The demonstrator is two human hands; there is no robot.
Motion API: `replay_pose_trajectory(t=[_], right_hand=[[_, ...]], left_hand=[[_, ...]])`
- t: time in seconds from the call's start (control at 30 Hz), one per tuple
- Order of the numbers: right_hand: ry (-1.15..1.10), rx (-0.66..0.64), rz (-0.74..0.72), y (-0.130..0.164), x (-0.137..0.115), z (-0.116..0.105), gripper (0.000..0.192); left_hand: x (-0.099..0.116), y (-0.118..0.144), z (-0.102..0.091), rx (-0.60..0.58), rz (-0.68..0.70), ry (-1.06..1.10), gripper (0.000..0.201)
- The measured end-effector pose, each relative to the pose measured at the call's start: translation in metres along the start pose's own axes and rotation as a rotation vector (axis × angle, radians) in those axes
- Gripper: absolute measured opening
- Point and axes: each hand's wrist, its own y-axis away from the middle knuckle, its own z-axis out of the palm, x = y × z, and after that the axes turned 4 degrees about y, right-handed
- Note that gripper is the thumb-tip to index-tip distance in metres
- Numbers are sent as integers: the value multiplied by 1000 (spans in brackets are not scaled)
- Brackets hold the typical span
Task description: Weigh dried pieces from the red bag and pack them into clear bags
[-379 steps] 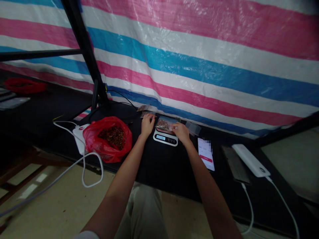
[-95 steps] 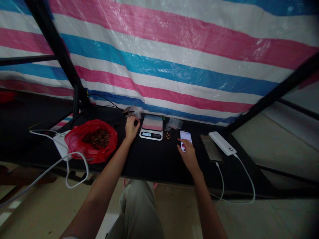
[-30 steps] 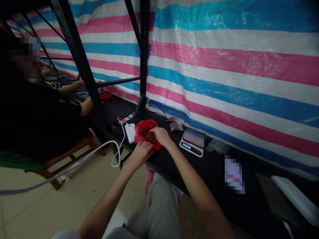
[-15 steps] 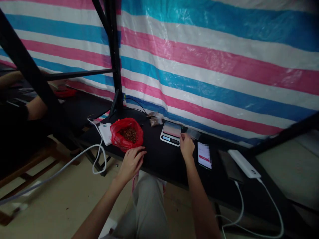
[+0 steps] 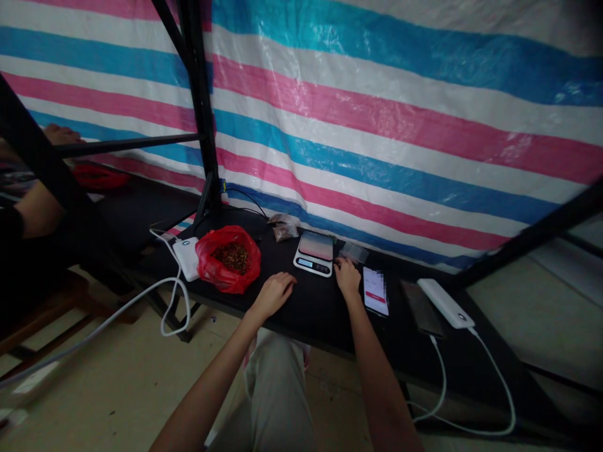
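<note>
My left hand (image 5: 277, 293) rests on the black table, palm down with fingers stretched out, between a red plastic bag and a kitchen scale. It holds nothing. The open red plastic bag (image 5: 211, 251) contains many small brown pieces (image 5: 233, 257), too small to name. My right hand (image 5: 347, 277) lies just right of the white scale (image 5: 313, 263), fingers loosely extended near its edge, with nothing visible in them. The scale has a lit display and a bare weighing plate. Clear plastic bags or film (image 5: 354, 252) lie just beyond my right hand.
Small bags of brown contents (image 5: 285, 231) lie behind the scale. A lit phone (image 5: 375, 291), a dark flat device (image 5: 421, 307) and a white power bank (image 5: 445, 302) are at right. Another white power bank (image 5: 187, 258) with a cable is at left. A co-worker's arm (image 5: 42, 207) shows far left.
My left hand has moved right, away from the red bag and onto the table before the scale. My right hand has come off the scale's edge. The view has shifted slightly.
</note>
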Motion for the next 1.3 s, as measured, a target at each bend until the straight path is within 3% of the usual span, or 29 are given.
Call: replay_pose_trajectory(t=[0.23, 0.4, 0.57, 0.67, 0.8, 0.93, 1.03, 1.1, 1.2, 1.3], right_hand=[[-9, 38, 58, 5, 0, 2, 17], [-3, -3, 32, 14, 3, -6, 14], [4, -59, 26, 19, 8, -16, 16], [-133, -45, 46, 15, 5, -26, 17], [-427, 55, -50, 15, -36, -46, 19], [-646, 68, -289, 31, -119, -63, 21], [-605, 39, -470, 46, -181, -67, 16], [-519, 45, -552, 53, -209, -65, 14], [-440, 69, -569, 56, -222, -60, 18], [-458, 105, -432, 50, -197, -51, 24]], left_hand=[[0, 6, -1, -41, -7, -48, 17], [0, 5, 0, -30, 17, -56, 17], [9, 15, -4, 33, 36, -48, 19], [9, 35, -14, 106, 13, -1, 20], [-2, 69, -40, 228, -60, 20, 21], [-16, 93, -67, 362, -119, -28, 19], [-22, 102, -79, 435, -154, -81, 17], [-24, 105, -81, 449, -173, -103, 18], [-24, 109, -81, 434, -189, -102, 18], [-19, 109, -77, 406, -195, -65, 19]])
